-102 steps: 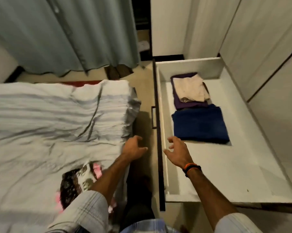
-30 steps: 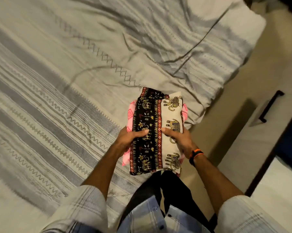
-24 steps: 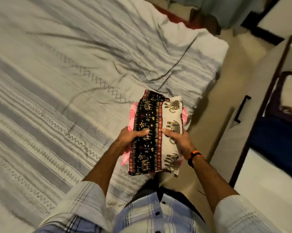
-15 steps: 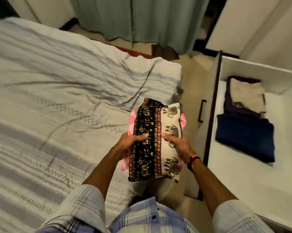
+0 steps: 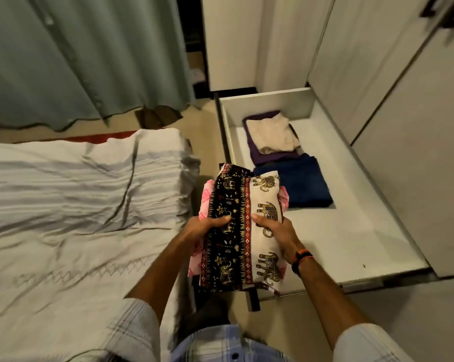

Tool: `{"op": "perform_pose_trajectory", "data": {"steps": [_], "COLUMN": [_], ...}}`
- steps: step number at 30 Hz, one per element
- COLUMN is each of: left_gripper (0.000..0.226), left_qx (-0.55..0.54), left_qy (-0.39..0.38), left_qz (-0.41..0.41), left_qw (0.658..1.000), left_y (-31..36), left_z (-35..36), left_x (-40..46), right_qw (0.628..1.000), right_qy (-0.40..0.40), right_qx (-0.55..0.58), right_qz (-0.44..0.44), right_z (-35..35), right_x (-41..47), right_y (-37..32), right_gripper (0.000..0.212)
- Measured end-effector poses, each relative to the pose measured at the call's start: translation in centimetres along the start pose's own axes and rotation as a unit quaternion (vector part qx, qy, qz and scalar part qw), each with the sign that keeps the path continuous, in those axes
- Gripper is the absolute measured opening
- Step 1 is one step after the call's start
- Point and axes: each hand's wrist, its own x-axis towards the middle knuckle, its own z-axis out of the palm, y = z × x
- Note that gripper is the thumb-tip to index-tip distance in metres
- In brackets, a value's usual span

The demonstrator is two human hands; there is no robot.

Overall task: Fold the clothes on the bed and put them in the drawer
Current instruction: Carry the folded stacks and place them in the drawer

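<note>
1. Both hands are on a folded stack of clothes (image 5: 243,231), held up in the air between the bed (image 5: 71,205) and the open drawer (image 5: 351,231). Top piece is black and cream with an elephant print, and there's a pink piece (image 5: 204,202) underneath poking out on both sides.
2. Left hand (image 5: 203,229) grips the stack's left edge, thumb on top pressing the black band, fingers curled under where I can't see them.
3. Right hand (image 5: 278,233) does the same on the right edge, thumb lying on the cream part. An orange and black wristband (image 5: 300,258) sits on that wrist.
4. The far end of the stack hangs over the drawer's front left corner; the near end is over the floor gap by the person's legs.
5. Just past the right hand, inside the drawer, lies a folded navy piece (image 5: 301,186). Beyond that there's a purple piece (image 5: 267,155) with a beige one (image 5: 271,135) on top.
6. Left of the grip is the bed with a rumpled grey striped sheet. A green curtain (image 5: 85,56) hangs further back, and wardrobe doors (image 5: 403,126) stand right of the drawer.
</note>
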Motion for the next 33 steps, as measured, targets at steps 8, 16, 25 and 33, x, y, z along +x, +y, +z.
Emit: {"op": "perform_pose_trajectory", "data": {"steps": [8, 16, 25, 33], "left_gripper": [0.067, 0.070, 0.058, 0.074], "left_qx": [0.145, 0.284, 0.366, 0.410], "left_qy": [-0.112, -0.207, -0.236, -0.252], "left_qz": [-0.042, -0.088, -0.112, -0.136], "left_qw": [0.982, 0.932, 0.893, 0.866], "left_y": [6.2, 10.6, 9.5, 8.2], "left_z": [6.0, 11.8, 15.7, 18.4], "left_x": [10.7, 17.0, 18.5, 21.2], "right_qw": [0.979, 0.930, 0.898, 0.868], "right_qy": [0.166, 0.299, 0.353, 0.389], "right_qx": [0.121, 0.211, 0.261, 0.309], "right_qz": [-0.001, -0.024, -0.022, 0.003], "right_z": [-5.5, -6.8, -7.8, -8.3], "right_x": [3.4, 3.5, 2.9, 3.4], "right_y": [0.0, -0.1, 3.1, 5.4], "right_gripper": [0.047, 0.043, 0.054, 0.051]}}
